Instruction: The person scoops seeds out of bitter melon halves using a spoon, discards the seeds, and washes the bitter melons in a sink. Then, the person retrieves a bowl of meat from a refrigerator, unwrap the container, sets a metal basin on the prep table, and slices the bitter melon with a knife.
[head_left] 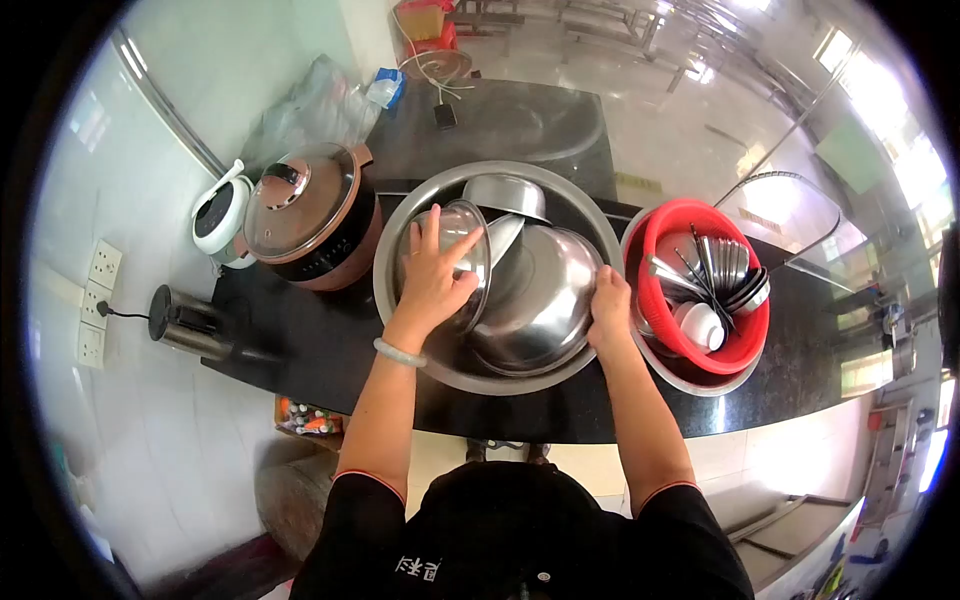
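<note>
A wide metal basin [548,384] holds several shiny metal vessels. My left hand [436,272], its fingers spread, rests on a round, rimmed piece [466,222] tilted at the basin's left side; I cannot tell whether it is a lid or a bowl. Under my right hand [609,304] is the right edge of a large metal bowl [540,290] lying upside down. The fingers are curled there, close to the basin's rim, their tips partly hidden. A smaller metal pot [505,193] sits at the back of the basin, with a pale handle-like piece [507,240] beside it.
On the right, a red plastic basket [660,310] with spoons, chopsticks and bowls sits in another metal basin [705,385]. An electric cooker [310,215], a white appliance [222,215] and a metal cup [185,320] stand left on the black counter [300,345]. A plastic bag [315,110] lies behind.
</note>
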